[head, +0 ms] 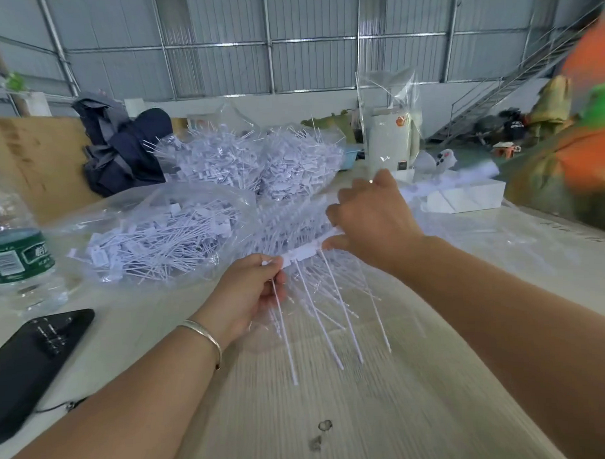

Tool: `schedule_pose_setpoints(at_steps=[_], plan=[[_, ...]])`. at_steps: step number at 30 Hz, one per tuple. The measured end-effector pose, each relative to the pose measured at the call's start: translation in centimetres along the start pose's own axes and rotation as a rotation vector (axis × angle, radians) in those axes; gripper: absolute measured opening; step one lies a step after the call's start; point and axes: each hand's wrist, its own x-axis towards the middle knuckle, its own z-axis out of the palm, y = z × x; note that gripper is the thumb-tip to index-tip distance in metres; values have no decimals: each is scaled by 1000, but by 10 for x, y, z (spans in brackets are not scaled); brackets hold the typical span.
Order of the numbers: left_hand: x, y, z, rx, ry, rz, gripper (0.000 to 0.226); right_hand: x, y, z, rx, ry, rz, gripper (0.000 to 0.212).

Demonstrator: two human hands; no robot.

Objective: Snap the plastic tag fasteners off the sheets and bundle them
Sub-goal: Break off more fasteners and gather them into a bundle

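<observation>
A white sheet of plastic tag fasteners (303, 254) hangs above the pale wooden table (334, 400), its long thin stems fanning down toward me. My left hand (253, 293) pinches the sheet's left end and grips a few loose stems. My right hand (372, 220) holds the sheet's right part from above, fingers curled round it. More fastener sheets (287, 216) lie beneath. An open clear bag of loose fasteners (157, 244) lies at the left. Two bigger bags of fasteners (250, 159) are heaped behind.
A water bottle (13, 246) and a black phone (35, 362) lie at the left edge. A dark bag (120, 150) sits at the back left, a clear upright bag (390, 123) and a white box (464, 198) at the back right. A person in orange (579, 133) stands at the right.
</observation>
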Motion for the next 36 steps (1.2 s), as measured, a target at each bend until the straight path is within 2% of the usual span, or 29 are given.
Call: schedule_pose_setpoints(at_steps=[3,5,8,10,12,15,18,21,23,25,27,29,34,36], plan=[[-2,3,1,-79,5,31,20,-17,-8,34,255,-50,206,41],[-4,4,2,-128,8,25,14,-24,-14,49,459,-35,257,33],[-6,5,4,-189,-22,13,9,-25,-16,52,894,30,350,20],[-8,6,5,-221,-48,2,8,-28,-15,48,1276,6,406,21],[-10,7,6,-251,-68,-12,11,-35,-15,46,1502,-52,381,30],[-14,9,10,-277,-134,-52,15,-41,-17,44,1603,-92,355,35],[-15,10,11,-344,-191,-67,8,-39,-18,41,1690,-90,377,44],[-16,10,13,-457,-277,-92,7,-38,-17,38,1763,-112,320,37],[-19,10,17,-549,-403,-145,20,-39,-17,35,1794,-146,247,39],[-23,11,21,-557,-508,-161,43,-40,-18,34,1825,-174,180,53],[-25,12,24,-514,-545,-143,38,-40,-18,31,1826,-186,157,59],[-25,16,25,-476,-499,-132,22,-38,-16,27,1841,-150,217,49],[-21,22,16,-487,-330,-148,11,-39,-5,30,1932,-22,359,9],[-19,22,12,-409,-257,-117,13,-40,-5,33,1910,-28,388,8]])
